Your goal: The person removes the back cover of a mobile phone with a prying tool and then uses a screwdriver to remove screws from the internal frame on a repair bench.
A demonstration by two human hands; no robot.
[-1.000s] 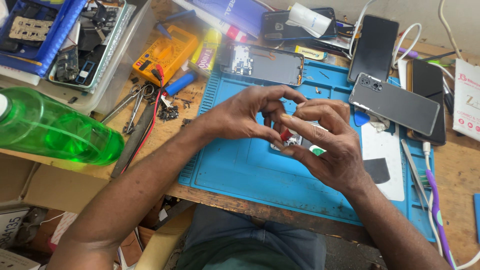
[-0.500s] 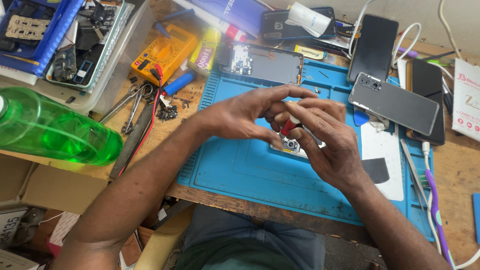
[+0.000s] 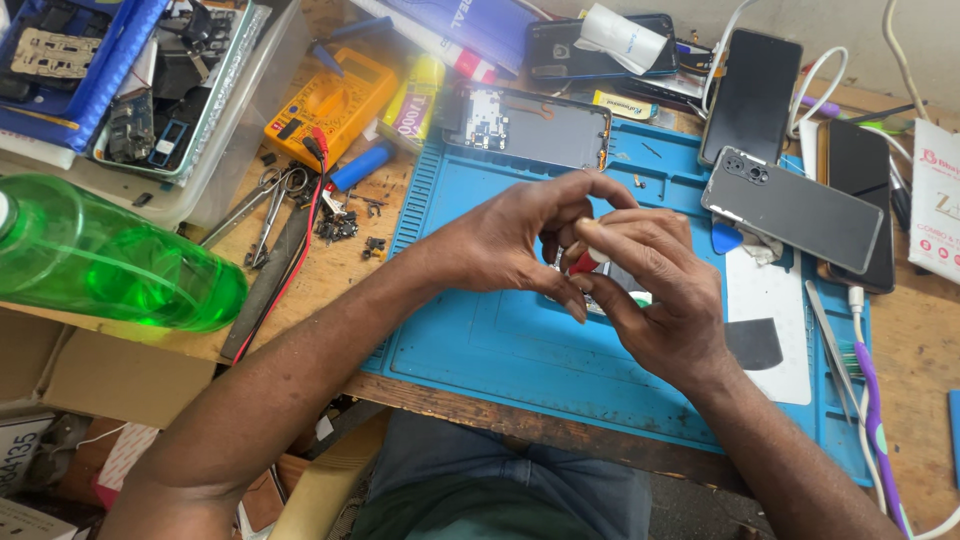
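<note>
Both hands meet over the blue mat [image 3: 480, 350]. Left hand [image 3: 510, 245] and right hand [image 3: 655, 290] are pinched together on a small red-tipped tool [image 3: 585, 262], fingers curled tight around it, tips touching. A small part [image 3: 612, 300] lies on the mat right under the fingers, mostly hidden, so I can't tell what it is. Wrists raised, forearms angled in from the near edge of the mat. Progress, as I judge it: opened phone [image 3: 530, 125] sits at the mat's far edge, grey back cover [image 3: 795, 205] off to the far right of the mat, loose screws [image 3: 340, 225] just left of the mat. Strip-down done, reassembly not started.
</note>
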